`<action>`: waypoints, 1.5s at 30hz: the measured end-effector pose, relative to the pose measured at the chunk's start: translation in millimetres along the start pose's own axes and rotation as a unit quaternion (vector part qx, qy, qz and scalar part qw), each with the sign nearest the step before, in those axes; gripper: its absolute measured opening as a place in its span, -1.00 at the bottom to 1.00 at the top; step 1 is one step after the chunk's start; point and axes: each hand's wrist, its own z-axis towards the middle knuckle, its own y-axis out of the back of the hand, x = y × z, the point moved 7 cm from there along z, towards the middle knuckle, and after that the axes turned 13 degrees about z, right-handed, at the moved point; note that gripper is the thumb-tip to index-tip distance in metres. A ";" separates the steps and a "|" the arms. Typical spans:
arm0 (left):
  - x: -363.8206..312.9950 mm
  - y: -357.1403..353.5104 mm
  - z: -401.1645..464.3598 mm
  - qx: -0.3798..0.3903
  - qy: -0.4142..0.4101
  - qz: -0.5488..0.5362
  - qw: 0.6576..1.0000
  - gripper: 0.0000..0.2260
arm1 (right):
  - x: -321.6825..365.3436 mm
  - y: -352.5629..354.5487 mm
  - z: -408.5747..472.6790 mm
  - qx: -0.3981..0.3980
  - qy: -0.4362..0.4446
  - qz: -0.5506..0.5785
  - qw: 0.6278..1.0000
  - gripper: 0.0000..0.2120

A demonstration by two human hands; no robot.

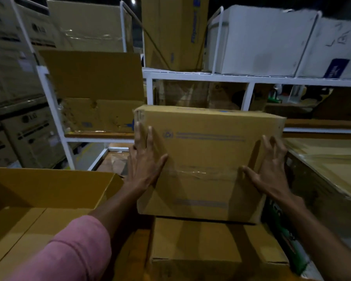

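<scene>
Stacked directly on lower carton (211, 244): taped carton (207, 159), set slightly askew. Behind, on white metal shelf (231, 78): tall brown box (170, 33), white boxes (261, 41).

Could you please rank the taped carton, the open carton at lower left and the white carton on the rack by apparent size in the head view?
1. Taped carton.
2. Open carton, nearly alike: nearer and cut by the frame, so unsure.
3. White carton, smallest-looking, but farther away.
</scene>
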 end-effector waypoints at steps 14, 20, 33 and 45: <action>-16.3 74.0 7.4 0.000 -0.047 0.032 0.998 -0.16 | 53.4 51.3 11.3 0.010 -0.007 -0.062 0.998 -0.04; -11.0 74.4 -38.0 -0.039 -0.021 0.002 0.999 -0.28 | 49.3 52.7 -45.9 -0.056 0.002 0.001 0.998 -0.29; -20.3 60.5 -141.9 0.005 -0.043 0.163 0.986 -0.52 | 77.9 12.1 -133.2 0.015 0.040 -0.154 0.987 -0.54; -41.2 17.9 -181.3 0.159 -0.135 0.144 0.967 -0.46 | 82.3 -48.7 -164.6 0.238 0.048 -0.099 0.965 -0.61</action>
